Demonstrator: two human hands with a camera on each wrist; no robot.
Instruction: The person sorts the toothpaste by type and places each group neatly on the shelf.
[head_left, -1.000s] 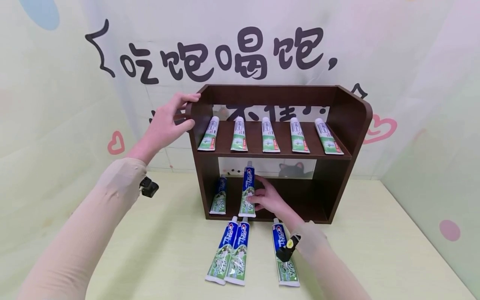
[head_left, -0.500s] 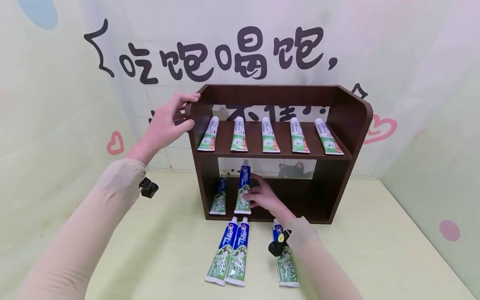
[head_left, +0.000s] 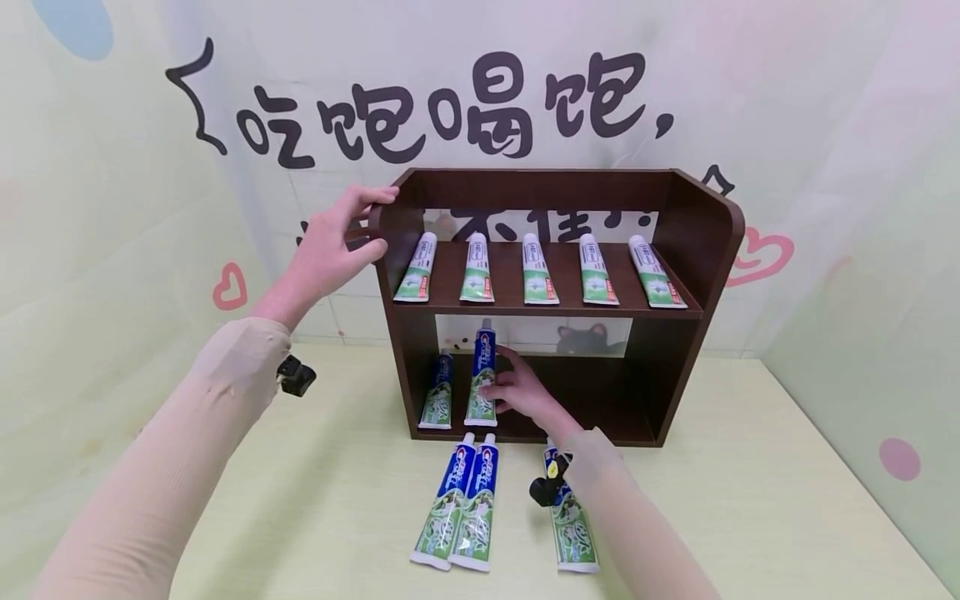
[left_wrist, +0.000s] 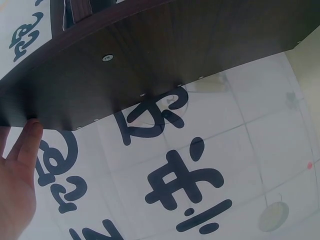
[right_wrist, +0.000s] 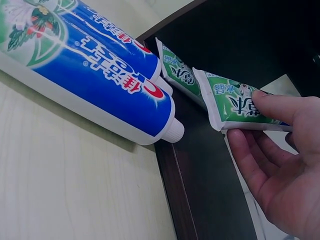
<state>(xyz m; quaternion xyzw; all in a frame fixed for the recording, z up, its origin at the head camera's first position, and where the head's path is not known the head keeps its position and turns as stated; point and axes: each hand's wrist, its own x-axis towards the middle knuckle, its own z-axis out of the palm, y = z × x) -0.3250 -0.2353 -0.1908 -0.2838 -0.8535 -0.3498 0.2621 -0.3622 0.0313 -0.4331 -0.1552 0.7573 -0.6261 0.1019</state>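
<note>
My right hand (head_left: 522, 391) pinches a blue and green toothpaste tube (head_left: 482, 375) between thumb and fingers, cap up, in the lower compartment of a dark brown shelf (head_left: 555, 313). In the right wrist view, the held tube (right_wrist: 232, 102) has its white flat end toward the shelf's front. Left of it, another blue and green tube (head_left: 438, 392) leans inside the compartment. My left hand (head_left: 333, 246) holds the shelf's left side panel near the top; in the left wrist view its fingertips (left_wrist: 33, 126) touch the panel's edge.
Two overlapping blue and green tubes (head_left: 465, 500) lie on the pale table (head_left: 315, 500) before the shelf. A third tube (head_left: 573, 533) lies to their right, partly under my right forearm. Several white and green tubes (head_left: 540, 271) stand in a row on the upper level.
My right hand has carried its tube slightly left, closer to the tube at the compartment's left side. The left hand keeps its place on the shelf.
</note>
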